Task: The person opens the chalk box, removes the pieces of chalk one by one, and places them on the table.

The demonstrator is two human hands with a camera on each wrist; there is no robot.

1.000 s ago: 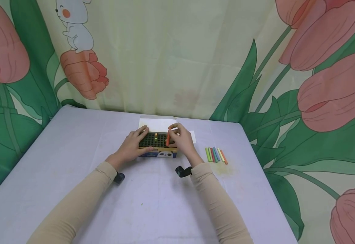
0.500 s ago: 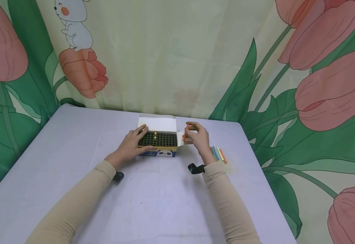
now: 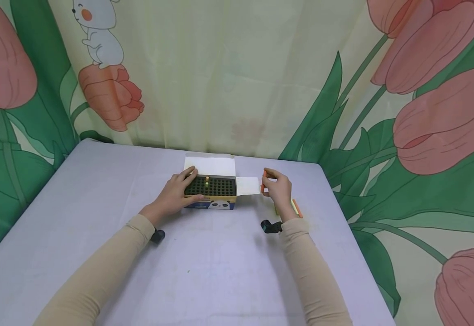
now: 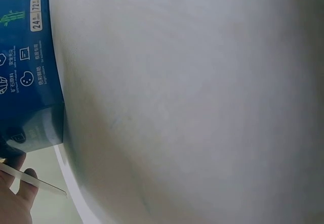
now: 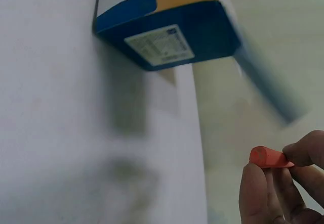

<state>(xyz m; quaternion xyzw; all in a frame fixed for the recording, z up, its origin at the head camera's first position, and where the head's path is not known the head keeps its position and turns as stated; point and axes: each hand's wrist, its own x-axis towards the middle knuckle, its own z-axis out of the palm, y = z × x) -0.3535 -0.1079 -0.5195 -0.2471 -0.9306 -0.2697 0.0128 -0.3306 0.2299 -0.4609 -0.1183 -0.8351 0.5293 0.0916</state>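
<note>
A chalk box (image 3: pixel 220 205) with a panda on its front stands on the table, its white lid tipped back. Its dark insert (image 3: pixel 220 185) has rows of holes; a small orange piece and a green-yellow piece show in it. My left hand (image 3: pixel 173 192) holds the box's left end, thumb along the front edge and fingers toward the back. My right hand (image 3: pixel 279 188) pinches an orange-red chalk stick (image 3: pixel 263 181), right of the box and above the table. In the right wrist view, that chalk (image 5: pixel 268 157) points one round end toward the box.
A white side flap (image 3: pixel 247 185) sticks out from the box's right end. Behind my right wrist lie chalk sticks (image 3: pixel 297 208) on the table, mostly hidden by the hand. A printed curtain (image 3: pixel 220 90) hangs beyond the table's back edge.
My right hand has moved right, away from above the box, carrying the orange-red chalk past the side flap toward the chalk sticks. The left hand stays on the box.
</note>
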